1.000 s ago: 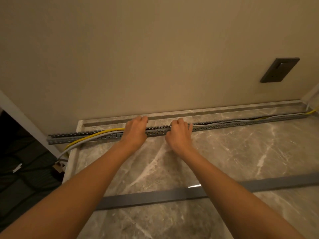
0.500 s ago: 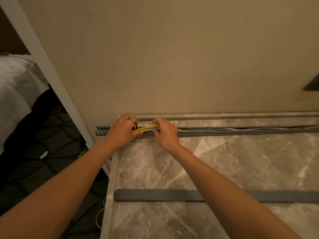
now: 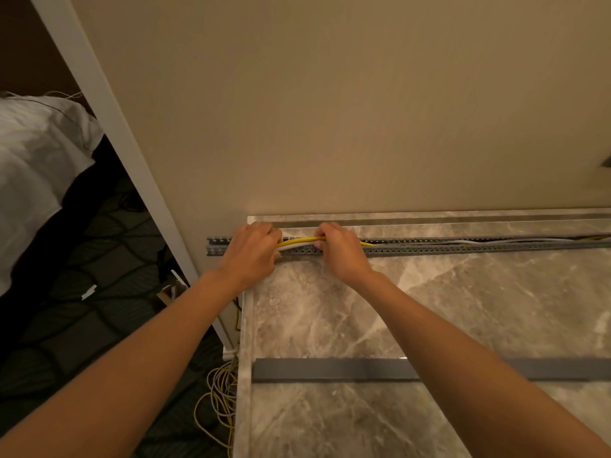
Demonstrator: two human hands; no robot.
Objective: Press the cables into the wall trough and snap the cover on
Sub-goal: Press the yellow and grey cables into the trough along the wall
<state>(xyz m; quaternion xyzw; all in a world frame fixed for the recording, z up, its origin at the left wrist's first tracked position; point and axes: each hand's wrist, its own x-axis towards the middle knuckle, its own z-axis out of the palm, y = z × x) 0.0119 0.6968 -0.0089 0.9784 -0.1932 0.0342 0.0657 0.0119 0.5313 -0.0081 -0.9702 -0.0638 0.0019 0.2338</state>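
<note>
Both hands' fingers (image 3: 264,230) grip yellow cable (image 3: 299,240) over slotted trough (image 3: 429,248)

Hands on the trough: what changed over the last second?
Both hands worked leftward along the trough toward its left end. A second ago they pressed flat on it; now the left hand and right hand are curled over the yellow cable and the white cable beside it, pushing them in. Unchanged: the cover lies loose on the marble top, cables further right sit in the trough.
</note>
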